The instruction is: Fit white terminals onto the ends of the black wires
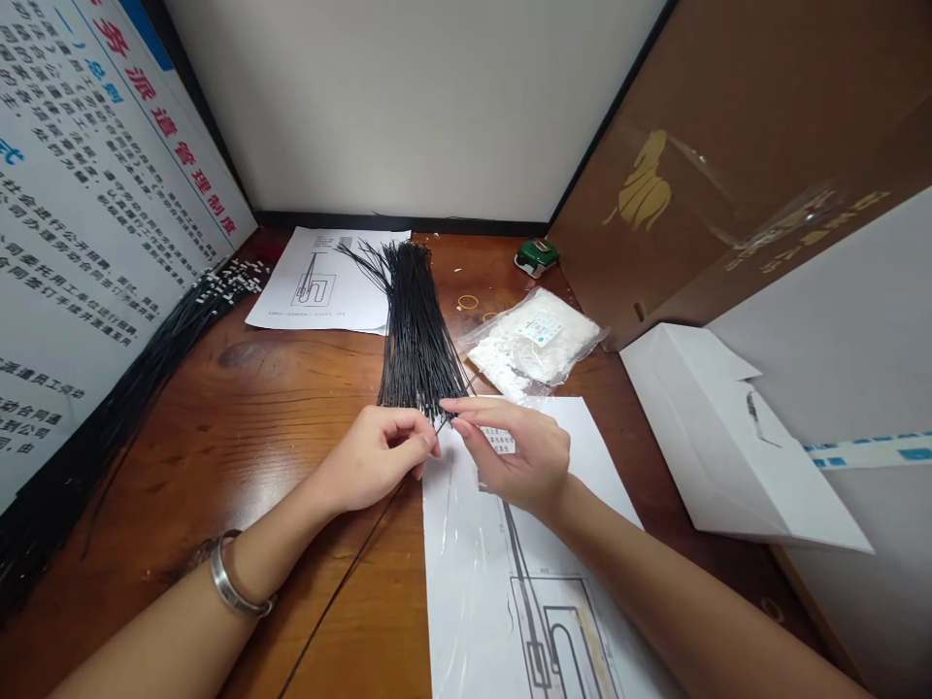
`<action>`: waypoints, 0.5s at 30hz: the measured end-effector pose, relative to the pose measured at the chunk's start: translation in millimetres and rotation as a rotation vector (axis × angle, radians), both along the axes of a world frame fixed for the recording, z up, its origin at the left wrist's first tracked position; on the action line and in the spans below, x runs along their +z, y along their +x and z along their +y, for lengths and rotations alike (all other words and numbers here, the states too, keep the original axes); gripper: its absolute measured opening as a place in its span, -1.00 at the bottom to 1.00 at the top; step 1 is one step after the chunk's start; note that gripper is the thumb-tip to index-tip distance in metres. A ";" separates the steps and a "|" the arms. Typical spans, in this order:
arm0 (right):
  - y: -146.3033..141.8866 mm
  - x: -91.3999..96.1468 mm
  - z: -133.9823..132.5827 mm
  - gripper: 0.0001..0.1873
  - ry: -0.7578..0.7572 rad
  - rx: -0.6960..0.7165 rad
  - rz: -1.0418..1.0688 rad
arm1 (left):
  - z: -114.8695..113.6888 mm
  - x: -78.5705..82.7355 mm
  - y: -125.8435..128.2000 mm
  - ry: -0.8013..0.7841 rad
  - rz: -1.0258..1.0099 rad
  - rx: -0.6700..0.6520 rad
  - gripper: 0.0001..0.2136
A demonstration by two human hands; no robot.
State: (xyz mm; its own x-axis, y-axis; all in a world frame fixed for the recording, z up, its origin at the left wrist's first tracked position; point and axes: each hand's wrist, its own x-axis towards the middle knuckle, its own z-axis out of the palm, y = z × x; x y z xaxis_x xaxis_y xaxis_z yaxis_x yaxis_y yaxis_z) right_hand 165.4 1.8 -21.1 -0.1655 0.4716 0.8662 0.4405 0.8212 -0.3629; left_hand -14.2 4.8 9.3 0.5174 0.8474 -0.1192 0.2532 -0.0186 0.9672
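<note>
"One black wire (341, 587) is pinched by the left hand (385, 449), its tail laid toward near left. And the right hand (518, 451)?"

"Its fingertips are held together at the wire's far end; whether anything is gripped cannot be told."

"What could be spoiled?"

"The far wire bundle (417, 335) could be disarranged if its near ends are brushed."

My wire-assembly workspace
Diagram sheet (331, 291) and wire bundle (415, 325) at my desk's (291, 388) far edge, tape measure (537, 256) near its far right corner.

Black wires (416, 335), papers (466, 563) on wooden table (313, 374)
</note>
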 end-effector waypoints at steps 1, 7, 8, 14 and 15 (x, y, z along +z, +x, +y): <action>-0.1 0.7 -0.7 -0.74 0.002 0.010 0.001 | 0.0 -1.0 0.5 0.013 -0.012 0.025 -0.76; -4.5 -0.6 -4.8 -0.77 -0.026 0.220 -0.065 | 2.7 -7.1 2.8 0.002 -0.111 0.167 -0.75; -5.8 -1.2 -5.5 -0.80 -0.040 0.258 -0.094 | 3.1 -7.4 2.7 0.010 -0.114 0.160 -0.77; -8.4 -0.4 -6.9 -0.92 -0.046 0.296 -0.170 | 5.8 -7.0 0.7 0.026 -0.183 0.170 -0.85; -7.9 0.3 -6.3 -0.90 -0.020 0.257 -0.144 | 6.4 -7.0 0.5 0.028 -0.179 0.182 -0.85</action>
State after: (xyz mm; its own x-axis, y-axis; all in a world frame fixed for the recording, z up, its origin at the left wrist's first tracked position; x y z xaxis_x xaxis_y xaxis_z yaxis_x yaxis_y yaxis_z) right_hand 157.5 -4.5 -20.8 -0.4019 0.4152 0.8162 0.2674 0.9056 -0.3291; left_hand -13.8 11.2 2.4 0.3665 0.9303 -0.0140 0.0793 -0.0162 0.9967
